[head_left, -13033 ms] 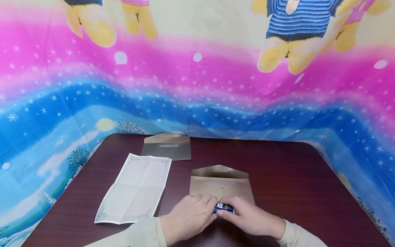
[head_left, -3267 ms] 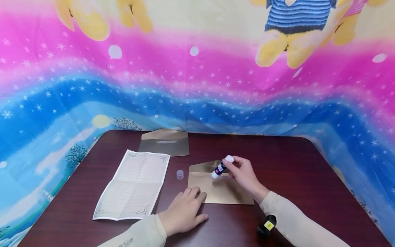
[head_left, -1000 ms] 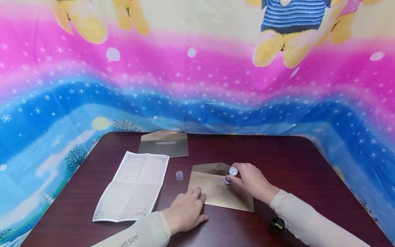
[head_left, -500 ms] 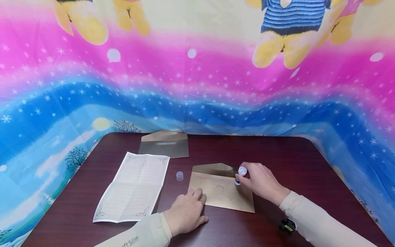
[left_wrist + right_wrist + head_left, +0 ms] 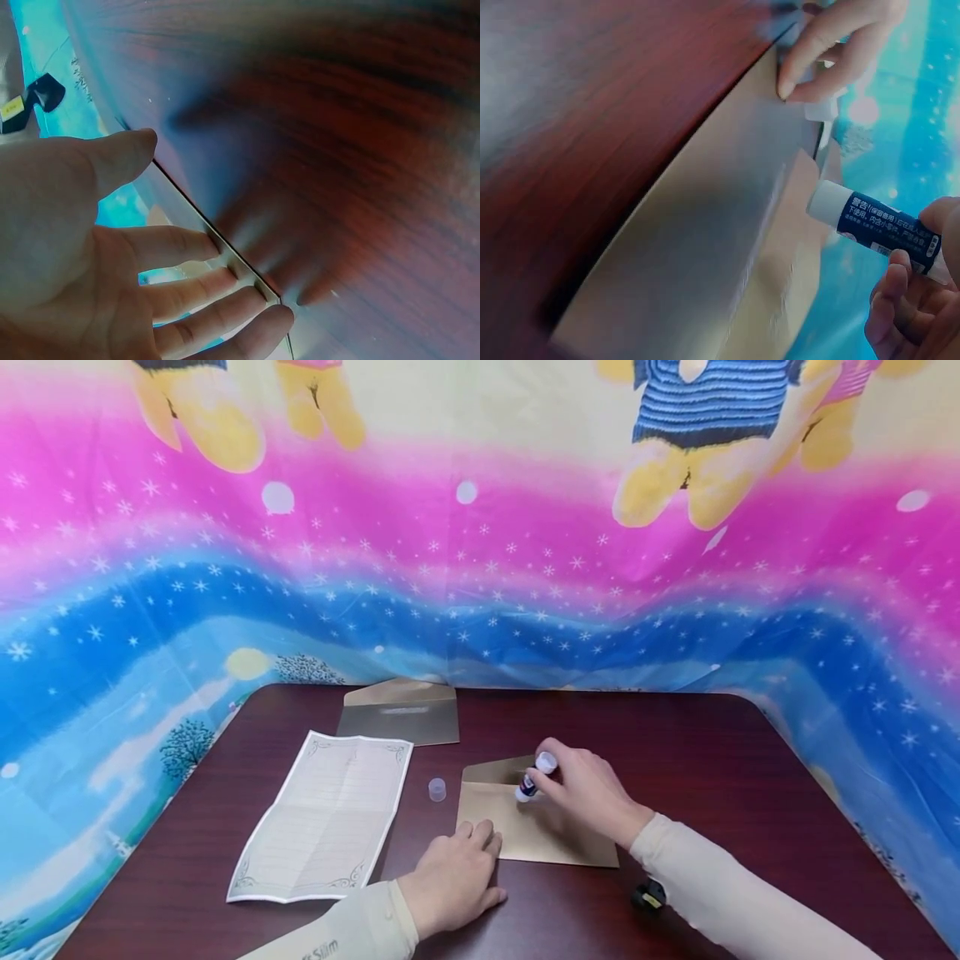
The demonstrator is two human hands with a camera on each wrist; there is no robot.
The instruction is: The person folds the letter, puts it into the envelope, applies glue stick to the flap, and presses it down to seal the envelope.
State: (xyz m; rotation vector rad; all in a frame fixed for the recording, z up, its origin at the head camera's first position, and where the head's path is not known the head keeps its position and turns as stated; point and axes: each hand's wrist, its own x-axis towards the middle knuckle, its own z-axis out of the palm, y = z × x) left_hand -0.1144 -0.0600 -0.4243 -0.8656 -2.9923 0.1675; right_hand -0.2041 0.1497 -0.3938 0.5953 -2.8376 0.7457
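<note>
My right hand (image 5: 592,789) pinches a dark blue and white glue stick (image 5: 528,786), tilted with its lower white end down over the gold envelope (image 5: 543,839). In the right wrist view, the uncapped glue stick (image 5: 885,229) shows white print on its label, and the envelope (image 5: 690,225) lies with its flap opened out. My left hand (image 5: 453,877) lays its fingertips on the envelope's near left corner, thumb spread apart on the table. The left wrist view has the fingers of this left hand (image 5: 202,300) extended along the envelope's edge. A clear cap (image 5: 437,789) stands left of the envelope.
A creased, bordered letter sheet (image 5: 322,818) lies to the left on the dark wooden table (image 5: 720,827). Behind it sits a second envelope (image 5: 397,718) with its flap up and a pale streak across it. A patterned cloth (image 5: 480,568) hangs behind the table.
At first both hands were at the glue stick; since then its cap came off onto the table. My right hand ran it rightward along the envelope, then swung back left. The left hand stays.
</note>
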